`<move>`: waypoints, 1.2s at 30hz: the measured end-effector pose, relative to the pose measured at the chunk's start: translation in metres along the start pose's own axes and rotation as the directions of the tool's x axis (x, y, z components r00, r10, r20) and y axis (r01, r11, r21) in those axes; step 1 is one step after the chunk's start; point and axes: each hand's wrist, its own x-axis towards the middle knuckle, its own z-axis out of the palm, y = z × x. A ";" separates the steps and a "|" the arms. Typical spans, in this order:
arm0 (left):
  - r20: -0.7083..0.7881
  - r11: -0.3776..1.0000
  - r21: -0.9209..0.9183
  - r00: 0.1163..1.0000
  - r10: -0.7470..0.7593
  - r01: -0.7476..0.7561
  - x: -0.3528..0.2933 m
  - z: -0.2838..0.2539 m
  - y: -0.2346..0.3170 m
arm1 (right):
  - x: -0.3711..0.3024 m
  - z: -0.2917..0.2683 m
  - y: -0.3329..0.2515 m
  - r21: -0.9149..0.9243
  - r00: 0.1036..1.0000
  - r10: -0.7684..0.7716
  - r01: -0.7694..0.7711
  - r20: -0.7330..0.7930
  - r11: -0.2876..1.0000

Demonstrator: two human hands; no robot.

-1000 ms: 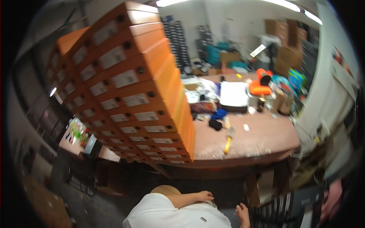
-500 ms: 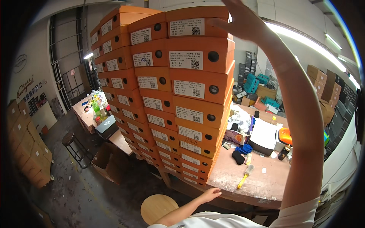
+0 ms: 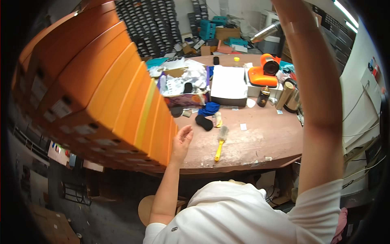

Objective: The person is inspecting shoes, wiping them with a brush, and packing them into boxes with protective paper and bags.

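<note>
Tall stacks of orange shoe boxes rise at my left. My left hand is beside their lower right side, over the near left part of the worktable. Its fingers are loosely bent and apart, with nothing in them. Whether it touches a box, I cannot tell. My right forearm reaches up along the right side, and its hand is beyond the top edge. A yellow-handled brush lies on the table to the right of my left hand, near a black pad and a blue cloth.
A carton of crumpled white paper, a white-topped box, an orange device and a dark bottle stand farther back. Near my left elbow is a round wooden stool. Dark boxes are stacked beyond the table.
My view has swung right, putting the box stacks at the left and showing more table. My left hand has risen beside the stacks. My right hand has left the picture at the top.
</note>
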 end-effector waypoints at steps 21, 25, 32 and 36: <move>0.337 0.583 0.811 0.767 -0.547 0.059 0.018 0.014 -0.227 | -0.630 0.167 0.063 -0.365 0.192 0.979 -0.918 -0.068 0.154; 0.105 0.586 0.808 0.963 -0.247 0.063 -0.018 0.033 -0.211 | -0.568 0.136 0.107 -0.459 0.144 0.931 -0.838 0.336 0.295; 0.113 0.563 0.795 0.856 -0.505 0.227 0.021 0.033 -0.215 | -0.533 0.155 0.190 0.063 -0.190 0.917 -0.972 0.351 -0.225; -0.072 0.558 0.717 0.841 -0.535 0.417 -0.025 -0.027 -0.170 | -0.573 0.161 0.213 0.197 -0.235 0.877 -0.919 0.420 -0.341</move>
